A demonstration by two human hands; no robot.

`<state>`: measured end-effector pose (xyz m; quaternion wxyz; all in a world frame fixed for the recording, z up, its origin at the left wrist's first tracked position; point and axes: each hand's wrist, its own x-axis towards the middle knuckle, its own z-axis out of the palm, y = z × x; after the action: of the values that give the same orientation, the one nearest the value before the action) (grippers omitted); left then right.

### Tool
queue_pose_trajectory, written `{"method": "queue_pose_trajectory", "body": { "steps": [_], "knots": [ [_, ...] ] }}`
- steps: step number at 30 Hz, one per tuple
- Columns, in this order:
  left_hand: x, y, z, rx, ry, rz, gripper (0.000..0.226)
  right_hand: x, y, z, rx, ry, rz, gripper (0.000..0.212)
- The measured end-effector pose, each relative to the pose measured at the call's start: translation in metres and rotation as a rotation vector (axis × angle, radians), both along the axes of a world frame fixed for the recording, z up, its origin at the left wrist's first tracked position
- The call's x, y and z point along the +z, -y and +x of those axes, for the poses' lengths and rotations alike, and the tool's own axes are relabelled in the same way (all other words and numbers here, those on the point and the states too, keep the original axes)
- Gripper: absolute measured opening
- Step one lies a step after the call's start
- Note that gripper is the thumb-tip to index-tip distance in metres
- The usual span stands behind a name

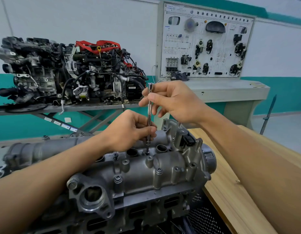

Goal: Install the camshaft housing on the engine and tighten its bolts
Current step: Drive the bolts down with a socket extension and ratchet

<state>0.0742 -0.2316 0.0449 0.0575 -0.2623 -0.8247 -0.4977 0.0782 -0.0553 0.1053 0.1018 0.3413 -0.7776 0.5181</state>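
Camshaft housing (146,176) sitting atop engine (112,215), beside wooden bench (230,191). Left grip (129,130) pinching driver shaft (149,115) low, just above bolt (147,152); right grip (173,102) pinching shaft near top. Shaft standing upright on bolt.

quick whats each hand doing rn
left hand: grips the lower shaft of the extension bar, whose tip sits on the camshaft housing
right hand: pinches the upper part of the bar

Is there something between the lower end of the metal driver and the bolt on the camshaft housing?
Nothing visible. The driver stands almost upright, its lower end on the bolt between two round wells of the camshaft housing. The left hand grips it low, the right hand pinches it higher.
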Motion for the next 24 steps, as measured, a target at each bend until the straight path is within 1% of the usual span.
{"method": "queue_pose_trajectory", "body": {
  "steps": [3, 5, 6, 7, 8, 9, 11, 13, 15, 17, 21, 24],
  "knots": [
    [0.005, -0.003, 0.004, -0.005, -0.012, 0.012, 0.012, -0.001, 0.003, 0.003, -0.083, -0.093, -0.014, 0.011],
    [0.015, -0.005, 0.007, -0.011, -0.055, 0.081, 0.029, -0.006, 0.005, 0.005, -0.171, -0.151, -0.07, 0.013],
    [0.02, -0.007, 0.009, -0.009, -0.082, 0.104, 0.039, -0.009, 0.005, 0.005, -0.236, -0.184, -0.096, 0.015],
    [0.023, -0.007, 0.01, -0.001, -0.108, 0.116, 0.044, -0.011, 0.005, 0.005, -0.313, -0.224, -0.111, 0.018],
    [0.024, -0.008, 0.01, 0.015, -0.128, 0.122, 0.044, -0.011, 0.006, 0.005, -0.38, -0.266, -0.112, 0.021],
    [0.024, -0.009, 0.009, 0.032, -0.137, 0.13, 0.039, -0.011, 0.007, 0.005, -0.418, -0.295, -0.103, 0.023],
    [0.02, -0.009, 0.005, 0.063, -0.139, 0.148, 0.021, -0.007, 0.011, 0.006, -0.407, -0.297, -0.063, 0.022],
    [0.017, -0.009, 0.001, 0.069, -0.132, 0.143, 0.012, 0.002, 0.01, 0.006, -0.335, -0.261, 0.026, 0.02],
    [0.017, -0.007, -0.002, 0.041, -0.122, 0.126, 0.009, 0.016, 0.004, 0.004, -0.173, -0.191, 0.135, 0.014],
    [0.018, -0.006, -0.004, 0.002, -0.109, 0.128, 0.009, 0.031, -0.002, 0.003, -0.096, -0.192, 0.288, 0.018],
    [0.024, -0.001, -0.006, -0.105, -0.06, 0.085, 0.007, 0.055, -0.01, 0.0, -0.142, -0.437, 0.703, 0.026],
    [0.036, 0.005, -0.009, -0.213, 0.037, 0.006, 0.017, 0.074, -0.011, 0.002, -0.096, -0.524, 0.941, 0.024]
  ]
}}
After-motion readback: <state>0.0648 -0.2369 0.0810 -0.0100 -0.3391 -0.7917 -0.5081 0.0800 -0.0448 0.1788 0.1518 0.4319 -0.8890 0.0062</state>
